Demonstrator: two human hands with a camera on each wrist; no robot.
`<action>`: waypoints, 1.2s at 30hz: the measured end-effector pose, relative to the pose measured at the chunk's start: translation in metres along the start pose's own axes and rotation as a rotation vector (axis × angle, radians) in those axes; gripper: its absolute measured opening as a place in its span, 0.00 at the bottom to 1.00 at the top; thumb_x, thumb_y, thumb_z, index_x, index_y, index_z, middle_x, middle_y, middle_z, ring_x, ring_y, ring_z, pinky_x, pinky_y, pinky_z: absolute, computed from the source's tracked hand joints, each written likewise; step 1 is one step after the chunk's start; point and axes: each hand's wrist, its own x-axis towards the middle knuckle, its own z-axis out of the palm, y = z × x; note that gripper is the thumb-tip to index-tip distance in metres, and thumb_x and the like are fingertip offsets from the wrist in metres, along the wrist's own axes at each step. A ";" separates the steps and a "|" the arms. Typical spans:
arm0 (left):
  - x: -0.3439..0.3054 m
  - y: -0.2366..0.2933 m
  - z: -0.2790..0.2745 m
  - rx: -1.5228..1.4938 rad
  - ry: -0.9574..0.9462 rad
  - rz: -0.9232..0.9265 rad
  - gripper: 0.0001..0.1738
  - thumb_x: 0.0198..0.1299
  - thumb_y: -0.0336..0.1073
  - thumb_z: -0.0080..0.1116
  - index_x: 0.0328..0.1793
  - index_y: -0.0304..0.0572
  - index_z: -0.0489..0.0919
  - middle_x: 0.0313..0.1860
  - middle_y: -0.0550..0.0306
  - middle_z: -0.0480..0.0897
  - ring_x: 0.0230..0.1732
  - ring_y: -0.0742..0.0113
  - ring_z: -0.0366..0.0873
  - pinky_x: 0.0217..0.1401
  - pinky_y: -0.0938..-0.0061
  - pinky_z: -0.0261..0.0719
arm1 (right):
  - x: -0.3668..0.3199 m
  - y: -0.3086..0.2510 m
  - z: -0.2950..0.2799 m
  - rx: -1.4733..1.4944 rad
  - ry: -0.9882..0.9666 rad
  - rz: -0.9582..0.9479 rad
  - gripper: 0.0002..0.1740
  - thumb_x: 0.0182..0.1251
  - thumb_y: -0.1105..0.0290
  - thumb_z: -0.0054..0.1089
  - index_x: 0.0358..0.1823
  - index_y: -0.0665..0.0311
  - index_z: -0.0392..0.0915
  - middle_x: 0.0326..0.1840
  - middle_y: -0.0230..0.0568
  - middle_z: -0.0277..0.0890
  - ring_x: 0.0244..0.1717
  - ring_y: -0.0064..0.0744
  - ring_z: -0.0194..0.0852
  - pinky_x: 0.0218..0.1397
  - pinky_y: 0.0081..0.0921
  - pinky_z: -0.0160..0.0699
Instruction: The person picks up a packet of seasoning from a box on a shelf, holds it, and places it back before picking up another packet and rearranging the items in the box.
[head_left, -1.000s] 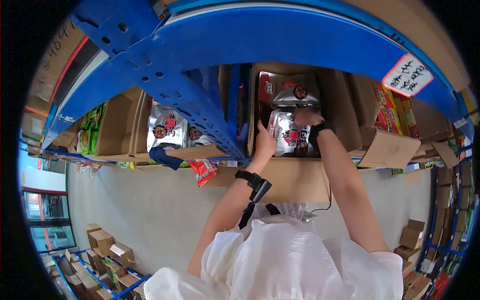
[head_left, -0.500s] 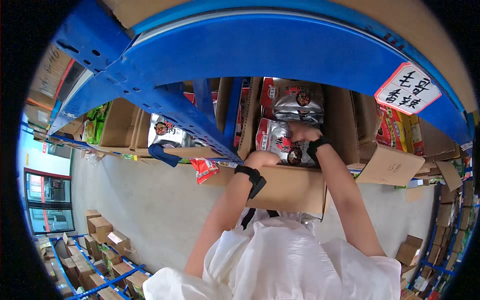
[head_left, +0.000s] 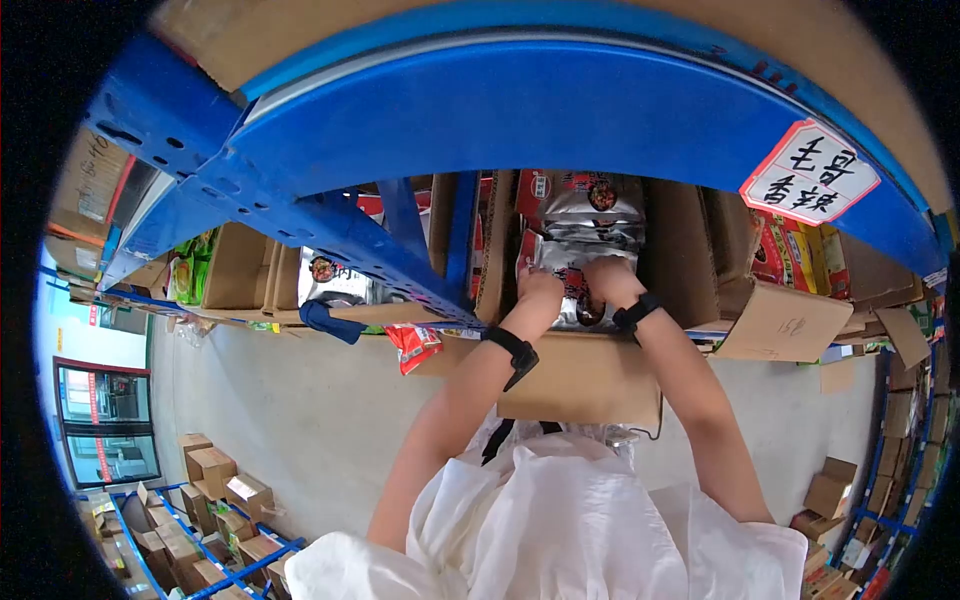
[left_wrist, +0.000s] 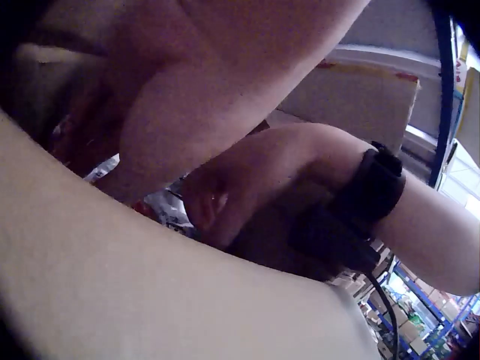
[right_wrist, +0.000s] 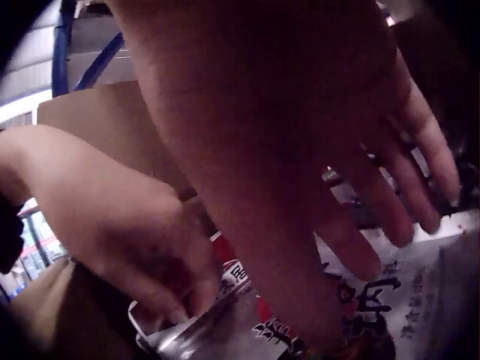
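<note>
Both hands are inside an open cardboard box (head_left: 580, 375) on a blue shelf, over a silver pouch (head_left: 577, 314) with a red corner and dark lettering. At the pouch's left edge, my left hand (head_left: 541, 289) pinches it with curled fingers and thumb, seen best in the right wrist view. My right hand (head_left: 612, 280) lies over the pouch's right part; its fingers (right_wrist: 360, 255) are extended and spread across the printed face. More silver pouches (head_left: 595, 205) lie behind in the same box. The left wrist view is mostly filled by forearm and hand, with slivers of silver packaging (left_wrist: 169, 210).
A blue shelf beam (head_left: 480, 120) with a handwritten label (head_left: 810, 172) arches above the box. A slanted blue brace (head_left: 370, 262) stands left of it. Neighbouring boxes hold silver pouches (head_left: 335, 278) and red-yellow packets (head_left: 790, 255). A red packet (head_left: 413, 347) hangs at the shelf's front edge.
The left hand has gone from the box's left wall, past the pouch's front, to its left edge. The right hand has flattened over the pouch. The head view has shifted slightly.
</note>
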 end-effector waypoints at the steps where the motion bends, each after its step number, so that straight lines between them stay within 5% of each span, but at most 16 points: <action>1: 0.002 -0.004 0.007 -0.056 -0.019 0.006 0.17 0.56 0.33 0.53 0.52 0.41 0.79 0.51 0.45 0.80 0.53 0.52 0.78 0.54 0.54 0.72 | 0.000 0.004 0.007 0.001 -0.009 -0.028 0.13 0.48 0.67 0.62 0.36 0.62 0.83 0.43 0.50 0.80 0.44 0.45 0.81 0.43 0.38 0.79; 4: 0.022 -0.023 0.056 -0.245 -0.060 -0.005 0.21 0.55 0.34 0.52 0.56 0.37 0.76 0.51 0.43 0.79 0.51 0.48 0.78 0.51 0.54 0.75 | 0.013 0.026 0.025 0.142 -0.334 -0.156 0.20 0.42 0.61 0.66 0.37 0.65 0.83 0.42 0.51 0.81 0.44 0.46 0.80 0.43 0.36 0.79; 5: 0.036 -0.029 0.083 -0.324 -0.064 -0.028 0.20 0.56 0.37 0.53 0.55 0.40 0.77 0.52 0.44 0.79 0.51 0.47 0.78 0.52 0.56 0.75 | 0.018 0.030 0.020 0.200 -0.471 -0.114 0.32 0.29 0.55 0.75 0.39 0.65 0.81 0.41 0.48 0.81 0.41 0.43 0.80 0.43 0.37 0.77; 7: 0.031 -0.032 0.075 -0.414 -0.170 -0.033 0.25 0.57 0.40 0.53 0.61 0.41 0.72 0.53 0.42 0.78 0.52 0.44 0.77 0.53 0.60 0.76 | 0.013 0.026 0.008 0.130 -0.465 -0.118 0.29 0.35 0.53 0.71 0.40 0.63 0.82 0.44 0.47 0.81 0.43 0.44 0.80 0.45 0.37 0.78; 10: 0.030 -0.034 0.072 -0.381 -0.323 0.010 0.43 0.49 0.29 0.57 0.73 0.43 0.53 0.59 0.42 0.74 0.56 0.45 0.74 0.53 0.61 0.75 | 0.018 0.027 0.006 0.065 -0.503 -0.127 0.28 0.39 0.48 0.69 0.38 0.62 0.82 0.40 0.43 0.82 0.40 0.42 0.80 0.42 0.37 0.77; 11: 0.022 -0.029 0.077 -0.457 -0.166 -0.027 0.25 0.60 0.37 0.45 0.64 0.38 0.66 0.46 0.39 0.80 0.49 0.43 0.78 0.50 0.57 0.77 | 0.020 0.028 0.009 0.049 -0.525 -0.134 0.29 0.40 0.46 0.69 0.37 0.62 0.82 0.37 0.42 0.82 0.38 0.41 0.81 0.40 0.36 0.77; 14: 0.035 -0.030 0.105 -0.470 -0.087 -0.030 0.23 0.61 0.36 0.42 0.63 0.39 0.67 0.45 0.41 0.81 0.49 0.44 0.78 0.47 0.57 0.78 | 0.026 0.031 0.022 0.055 -0.515 -0.126 0.28 0.42 0.46 0.68 0.36 0.62 0.82 0.35 0.41 0.82 0.38 0.38 0.81 0.39 0.36 0.76; 15: 0.061 -0.028 0.142 -0.529 0.066 -0.037 0.21 0.60 0.36 0.45 0.59 0.39 0.72 0.46 0.44 0.81 0.49 0.47 0.79 0.46 0.58 0.79 | 0.016 0.029 0.012 0.123 -0.482 -0.126 0.28 0.43 0.45 0.66 0.35 0.63 0.82 0.33 0.43 0.82 0.36 0.39 0.80 0.38 0.37 0.76; 18: 0.048 -0.022 0.103 -0.304 0.012 0.110 0.18 0.57 0.34 0.51 0.52 0.39 0.78 0.48 0.46 0.81 0.48 0.50 0.81 0.46 0.58 0.80 | 0.024 0.034 0.021 0.160 -0.520 0.028 0.27 0.42 0.46 0.67 0.33 0.64 0.82 0.30 0.44 0.81 0.33 0.42 0.79 0.36 0.38 0.75; 19: 0.043 -0.011 0.082 -0.241 -0.140 0.004 0.15 0.53 0.33 0.57 0.47 0.41 0.82 0.49 0.48 0.81 0.50 0.54 0.80 0.48 0.58 0.79 | 0.024 0.040 0.015 0.189 -0.412 -0.080 0.28 0.40 0.50 0.68 0.38 0.64 0.81 0.35 0.46 0.81 0.36 0.46 0.78 0.39 0.39 0.75; 22: -0.009 0.008 0.019 -0.255 -0.067 -0.072 0.17 0.57 0.33 0.50 0.52 0.44 0.78 0.54 0.44 0.78 0.54 0.48 0.77 0.51 0.55 0.77 | 0.046 0.044 0.016 0.327 -0.130 -0.083 0.31 0.40 0.54 0.69 0.45 0.66 0.77 0.43 0.50 0.79 0.44 0.48 0.77 0.45 0.38 0.74; 23: -0.007 0.008 0.020 -0.287 -0.050 -0.033 0.23 0.57 0.33 0.50 0.61 0.46 0.73 0.66 0.40 0.66 0.67 0.41 0.63 0.62 0.52 0.67 | 0.048 0.042 0.010 0.280 0.017 -0.146 0.40 0.41 0.54 0.69 0.57 0.68 0.70 0.56 0.55 0.72 0.56 0.50 0.70 0.56 0.36 0.70; 27: -0.018 0.005 0.019 -0.121 0.123 -0.086 0.34 0.58 0.36 0.51 0.72 0.48 0.59 0.75 0.35 0.43 0.75 0.30 0.35 0.73 0.49 0.43 | 0.052 0.036 0.006 0.372 0.036 -0.204 0.47 0.42 0.52 0.70 0.64 0.68 0.62 0.65 0.59 0.62 0.66 0.51 0.60 0.67 0.35 0.61; 30: -0.005 -0.007 0.033 -0.269 -0.082 -0.146 0.39 0.58 0.39 0.50 0.75 0.45 0.50 0.74 0.28 0.41 0.74 0.28 0.37 0.73 0.47 0.43 | 0.050 0.033 0.019 0.432 -0.011 -0.191 0.50 0.44 0.49 0.70 0.67 0.68 0.59 0.68 0.60 0.58 0.69 0.52 0.55 0.70 0.36 0.56; 32: 0.008 -0.012 0.052 -0.389 -0.123 -0.211 0.42 0.57 0.39 0.50 0.76 0.40 0.44 0.72 0.23 0.41 0.73 0.27 0.40 0.72 0.46 0.45 | 0.051 0.029 0.016 0.410 0.004 -0.169 0.52 0.40 0.45 0.68 0.65 0.67 0.61 0.65 0.59 0.63 0.65 0.53 0.62 0.65 0.40 0.63; 36: 0.005 -0.010 0.062 -0.491 -0.031 -0.176 0.38 0.55 0.34 0.47 0.71 0.26 0.51 0.62 0.20 0.63 0.62 0.31 0.65 0.65 0.49 0.62 | 0.052 0.025 0.009 0.370 -0.107 -0.068 0.52 0.42 0.43 0.66 0.68 0.63 0.58 0.65 0.57 0.63 0.65 0.53 0.62 0.65 0.39 0.64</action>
